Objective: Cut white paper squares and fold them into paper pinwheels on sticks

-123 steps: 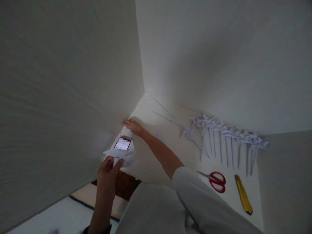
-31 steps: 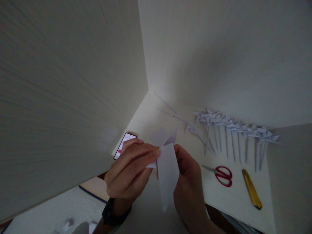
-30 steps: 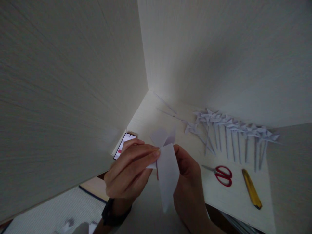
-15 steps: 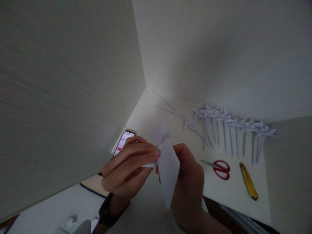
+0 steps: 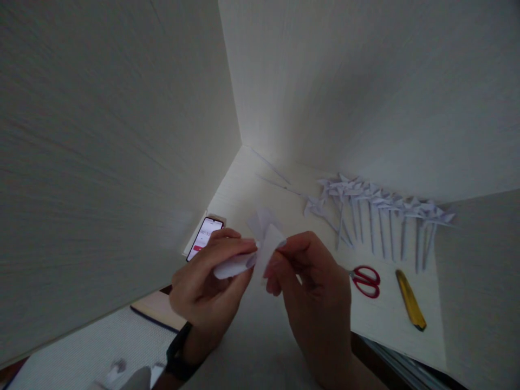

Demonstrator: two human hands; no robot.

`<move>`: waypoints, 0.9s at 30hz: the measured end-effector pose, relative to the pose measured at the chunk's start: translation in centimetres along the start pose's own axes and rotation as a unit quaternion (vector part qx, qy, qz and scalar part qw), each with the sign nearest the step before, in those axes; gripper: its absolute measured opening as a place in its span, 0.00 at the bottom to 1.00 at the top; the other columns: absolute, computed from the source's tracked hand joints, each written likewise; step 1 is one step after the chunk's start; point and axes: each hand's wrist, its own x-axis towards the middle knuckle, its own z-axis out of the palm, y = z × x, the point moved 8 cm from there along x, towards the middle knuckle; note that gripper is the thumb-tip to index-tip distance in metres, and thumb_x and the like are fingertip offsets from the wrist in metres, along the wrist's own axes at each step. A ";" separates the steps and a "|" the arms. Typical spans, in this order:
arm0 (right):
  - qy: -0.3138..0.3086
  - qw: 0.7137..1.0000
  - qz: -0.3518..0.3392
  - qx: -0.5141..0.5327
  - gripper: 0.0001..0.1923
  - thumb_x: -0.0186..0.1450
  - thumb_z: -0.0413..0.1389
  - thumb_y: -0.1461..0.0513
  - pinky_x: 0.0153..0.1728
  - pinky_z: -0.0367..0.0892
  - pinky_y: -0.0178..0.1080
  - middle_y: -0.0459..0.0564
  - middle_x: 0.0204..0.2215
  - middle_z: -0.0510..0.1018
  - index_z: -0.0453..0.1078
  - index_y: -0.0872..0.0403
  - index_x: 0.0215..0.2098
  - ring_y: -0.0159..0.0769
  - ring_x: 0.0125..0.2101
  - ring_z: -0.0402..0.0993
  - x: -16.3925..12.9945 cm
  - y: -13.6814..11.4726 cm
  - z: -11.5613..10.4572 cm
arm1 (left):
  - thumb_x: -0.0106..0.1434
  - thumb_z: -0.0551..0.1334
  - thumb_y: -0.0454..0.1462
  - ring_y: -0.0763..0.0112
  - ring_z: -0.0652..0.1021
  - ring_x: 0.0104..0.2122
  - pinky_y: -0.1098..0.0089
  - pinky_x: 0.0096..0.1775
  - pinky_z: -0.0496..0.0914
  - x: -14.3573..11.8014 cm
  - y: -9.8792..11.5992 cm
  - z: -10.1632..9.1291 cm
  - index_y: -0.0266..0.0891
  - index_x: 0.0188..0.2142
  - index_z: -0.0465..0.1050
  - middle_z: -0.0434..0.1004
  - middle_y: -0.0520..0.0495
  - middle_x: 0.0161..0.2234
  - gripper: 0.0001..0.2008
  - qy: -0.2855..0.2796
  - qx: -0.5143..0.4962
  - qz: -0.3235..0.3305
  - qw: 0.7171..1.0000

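Between both pinching grips, left hand (image 5: 205,281) and right hand (image 5: 312,287) (fingertips closed): folded paper (image 5: 252,252).

Phone (image 5: 205,242) left of hands, scissors (image 5: 364,279) and knife (image 5: 410,299) right

Your left hand (image 5: 207,281) sits low and near, left of centre, its fingers curled inward with the thumb pressed against the fingertips in a pinch. A dark band circles that wrist. Your right hand (image 5: 312,292) is just beside it on the right, back toward you, fingers bent and pinched too. The fingertips of both hands nearly meet in the middle.
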 end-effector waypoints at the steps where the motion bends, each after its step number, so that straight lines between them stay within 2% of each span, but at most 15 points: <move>1: -0.004 1.000 0.000 0.003 0.06 0.61 0.56 0.68 0.18 0.63 0.26 0.36 0.18 0.73 0.67 0.50 0.30 0.24 0.17 0.69 0.1 -0.1 0.1 | 0.53 0.70 0.31 0.69 0.80 0.31 0.67 0.35 0.77 0.0 -0.4 0.1 0.44 0.36 0.79 0.82 0.52 0.31 0.11 0.016 -0.018 -0.034 0.999; 3: -0.005 1.000 -0.001 0.005 0.06 0.61 0.57 0.67 0.19 0.64 0.26 0.36 0.19 0.73 0.66 0.49 0.32 0.24 0.17 0.68 0.4 -0.3 0.2 | 0.55 0.67 0.30 0.71 0.80 0.31 0.71 0.34 0.76 0.0 -1.0 0.9 0.44 0.37 0.79 0.82 0.53 0.31 0.10 0.015 -0.052 -0.079 0.995; 6: 0.009 1.000 -0.008 0.007 0.09 0.60 0.58 0.67 0.18 0.63 0.25 0.36 0.18 0.73 0.62 0.49 0.31 0.24 0.16 0.68 0.6 -0.5 0.1 | 0.58 0.66 0.31 0.72 0.80 0.31 0.72 0.35 0.76 0.1 -1.3 2.0 0.43 0.35 0.79 0.82 0.53 0.31 0.07 -0.013 -0.083 -0.099 0.992; 13: 0.006 0.997 0.064 0.041 0.12 0.60 0.57 0.64 0.14 0.61 0.27 0.35 0.16 0.68 0.55 0.48 0.29 0.26 0.14 0.64 0.7 0.6 0.3 | 0.57 0.65 0.30 0.71 0.80 0.32 0.75 0.31 0.75 0.5 -1.8 1.7 0.42 0.34 0.77 0.80 0.52 0.32 0.07 -0.030 -0.058 -0.125 0.990; 18: 0.010 0.993 0.083 0.086 0.12 0.56 0.53 0.68 0.13 0.59 0.25 0.34 0.15 0.67 0.54 0.48 0.28 0.25 0.13 0.65 0.8 1.1 0.5 | 0.57 0.64 0.27 0.70 0.79 0.34 0.73 0.34 0.75 0.7 -1.1 1.9 0.43 0.33 0.77 0.80 0.51 0.32 0.09 -0.049 -0.088 -0.088 0.991; 22: 0.029 0.993 0.066 0.092 0.14 0.52 0.54 0.72 0.14 0.60 0.22 0.32 0.15 0.67 0.57 0.49 0.27 0.23 0.13 0.65 0.9 1.0 0.2 | 0.55 0.66 0.26 0.70 0.79 0.34 0.71 0.37 0.75 0.8 -0.4 2.0 0.42 0.32 0.77 0.80 0.51 0.31 0.09 -0.056 -0.125 -0.049 0.989; 27: 0.007 0.998 -0.006 0.061 0.13 0.52 0.53 0.74 0.26 0.68 0.23 0.36 0.23 0.74 0.64 0.49 0.29 0.23 0.24 0.73 0.9 0.2 0.2 | 0.55 0.65 0.25 0.67 0.79 0.35 0.66 0.39 0.74 1.1 0.6 2.0 0.42 0.34 0.78 0.80 0.50 0.33 0.11 -0.063 -0.139 -0.001 0.988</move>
